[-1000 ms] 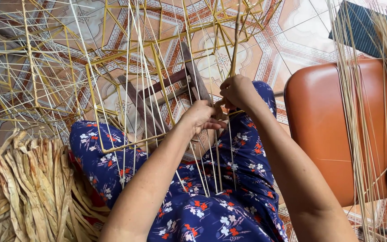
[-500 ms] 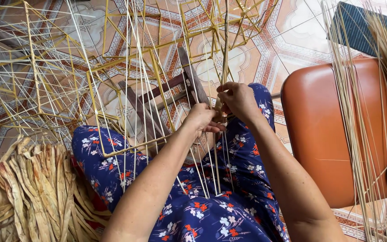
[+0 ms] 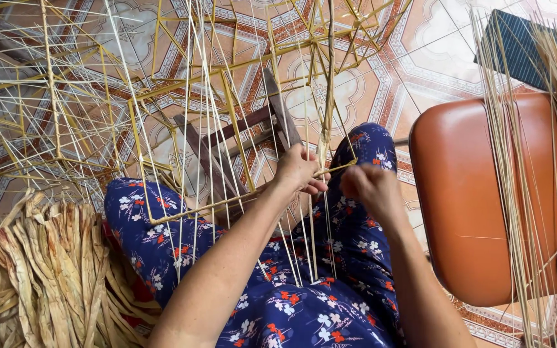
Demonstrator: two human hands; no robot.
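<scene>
Bamboo frame (image 3: 182, 129), an open lattice of thin yellow-green and pale strips, is seen propped over the lap of a seated person in blue floral trousers (image 3: 304, 303). Its near edge is rested across the knees, and its body is extended away from the person over the floor toward the far left of the view. The long pale splints (image 3: 304, 238) within it are run roughly vertically in the view, their lower ends reaching down between the thighs, while the thicker yellow-green strips are crossed at angles to form boxed cells.

Left hand (image 3: 301, 169) is shown curled around a bundle of upright splints, with the fingers closed on them at the near edge of the frame. Right hand (image 3: 372, 187) is held just beside it, closed in a loose fist and pinching a short strip (image 3: 338, 169) that is bridged between the two hands. The exact fingertip contact of the right hand cannot be told.

A small wooden stool (image 3: 253, 135) is visible through the lattice, standing on the floor beyond the knees. Patterned floor tiles (image 3: 420, 64) in cream, red and orange are laid throughout. An orange seat (image 3: 465, 193) is placed at the right edge, with loose splints (image 3: 517, 193) leaned across it. Dried flat leaves (image 3: 40, 277) are heaped at the lower left corner.
</scene>
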